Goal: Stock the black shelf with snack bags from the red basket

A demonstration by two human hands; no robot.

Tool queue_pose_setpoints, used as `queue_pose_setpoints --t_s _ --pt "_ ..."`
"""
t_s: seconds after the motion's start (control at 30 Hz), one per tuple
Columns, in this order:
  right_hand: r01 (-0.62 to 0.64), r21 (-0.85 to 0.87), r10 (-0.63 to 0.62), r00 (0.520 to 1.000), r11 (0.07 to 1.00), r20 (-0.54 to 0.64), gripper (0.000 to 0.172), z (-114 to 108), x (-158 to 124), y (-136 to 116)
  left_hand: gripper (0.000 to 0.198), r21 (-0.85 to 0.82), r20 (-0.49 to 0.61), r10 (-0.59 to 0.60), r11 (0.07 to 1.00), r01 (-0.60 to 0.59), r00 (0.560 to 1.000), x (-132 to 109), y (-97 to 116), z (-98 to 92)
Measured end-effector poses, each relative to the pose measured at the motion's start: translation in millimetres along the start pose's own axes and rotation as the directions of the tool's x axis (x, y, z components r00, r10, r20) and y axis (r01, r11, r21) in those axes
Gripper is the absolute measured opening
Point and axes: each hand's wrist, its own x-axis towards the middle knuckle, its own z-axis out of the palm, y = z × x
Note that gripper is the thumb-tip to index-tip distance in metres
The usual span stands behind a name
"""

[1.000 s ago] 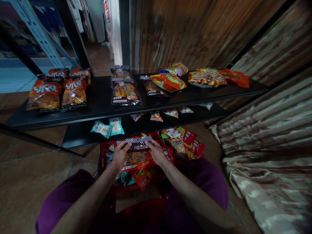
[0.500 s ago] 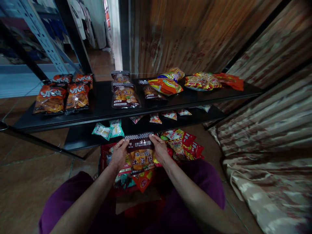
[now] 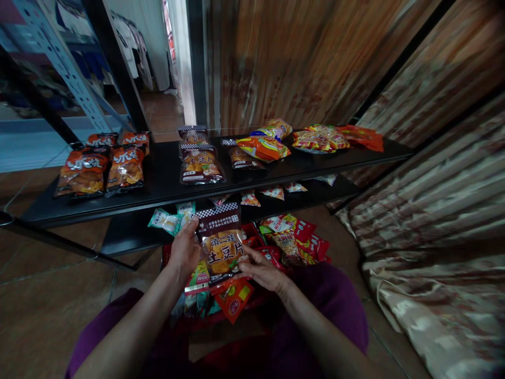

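A brown bag of potato chips point(image 3: 223, 245) with a checkered top band is held up in front of me, tilted slightly. My left hand point(image 3: 187, 251) is closed on its upper left edge, thumb at the front. At the lower right edge, my right hand point(image 3: 262, 268) grips the same bag with its fingertips. Below the bag sits a red basket point(image 3: 256, 300) of snack packets, including an orange packet point(image 3: 233, 300). Similar brown bags point(image 3: 202, 164) stand on the upper black shelf ahead.
The black shelf point(image 3: 165, 190) carries orange chip bags point(image 3: 125, 169) at the left and bright snack bags point(image 3: 321, 138) to the right. Teal packets point(image 3: 165, 220) and small triangular packets point(image 3: 272, 192) lie on the lower shelf. A patterned curtain point(image 3: 430, 210) hangs at the right.
The chip bag has risen slightly and tilted. My right hand has moved from its top right corner down to the lower right edge, while my left still holds the upper left.
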Motion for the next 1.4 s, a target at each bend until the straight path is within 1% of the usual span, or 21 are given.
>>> queue_pose_setpoints --t_s 0.07,0.17,0.23,0.3,0.37,0.43,0.53,0.6,0.67,0.73,0.9,1.0,1.1,1.2,1.3,1.4 --pt "0.030 0.019 -0.029 0.999 0.999 -0.046 0.052 4 3 0 0.010 0.023 0.056 0.000 1.000 -0.002 0.998 -1 5 5.0" --pt "0.053 0.041 -0.048 0.992 0.998 -0.116 0.043 7 6 0 0.018 0.072 0.180 -0.030 0.997 0.017 0.983 -3 9 7.0" --pt "0.053 0.049 -0.046 0.990 0.997 -0.135 0.041 8 6 -1 0.022 0.110 0.242 -0.066 0.993 0.040 0.968 -7 8 4.2" --pt "0.050 0.049 -0.042 0.989 0.998 -0.142 0.044 10 5 -2 0.027 0.149 0.271 -0.123 0.985 0.085 0.955 -11 4 -1.1" --pt "0.045 0.039 -0.038 0.988 0.998 -0.149 0.048 11 3 -2 0.032 0.182 0.279 -0.184 0.974 0.136 0.943 -15 -2 -7.7" --pt "0.033 0.025 -0.029 0.988 0.999 -0.149 0.050 14 1 -1 0.036 0.203 0.267 -0.219 0.965 0.168 0.938 -18 -11 -15.1" --pt "0.012 0.015 -0.009 0.989 1.000 -0.147 0.053 17 -1 3 0.036 0.222 0.250 -0.236 0.958 0.182 0.939 -17 -23 -27.0" --pt "-0.004 0.023 0.007 0.987 1.000 -0.160 0.053 18 -2 7 0.036 0.240 0.268 -0.258 0.951 0.195 0.928 -14 -29 -34.5" --pt "-0.017 0.034 0.023 0.985 0.999 -0.170 0.054 19 -2 11 0.037 0.257 0.295 -0.269 0.947 0.195 0.917 -12 -32 -40.5" --pt "-0.022 0.034 0.027 0.987 0.999 -0.156 0.054 19 -1 15 0.038 0.267 0.299 -0.267 0.945 0.189 0.916 -11 -33 -44.1" --pt "-0.011 0.022 0.014 0.990 1.000 -0.137 0.050 19 1 20 0.040 0.272 0.250 -0.264 0.943 0.194 0.932 -10 -33 -46.0" --pt "-0.017 0.028 0.021 0.989 0.999 -0.149 0.051 20 1 21 0.041 0.276 0.276 -0.268 0.942 0.191 0.923 -10 -35 -48.0" --pt "-0.011 0.036 0.017 0.983 0.999 -0.185 0.051 21 1 20 0.045 0.285 0.315 -0.274 0.941 0.185 0.909 -8 -34 -50.1" --pt "-0.018 0.040 0.026 0.974 0.999 -0.226 0.051 21 3 17 0.048 0.307 0.318 -0.279 0.935 0.180 0.906 -6 -32 -48.6" --pt "-0.007 0.024 0.011 0.980 1.000 -0.201 0.050 22 6 11 0.046 0.316 0.308 -0.262 0.935 0.161 0.915 -3 -31 -44.2" --pt "0.010 0.005 -0.009 0.987 1.000 -0.161 0.050 22 9 3 0.040 0.285 0.296 -0.238 0.946 0.153 0.925 1 -33 -41.5"
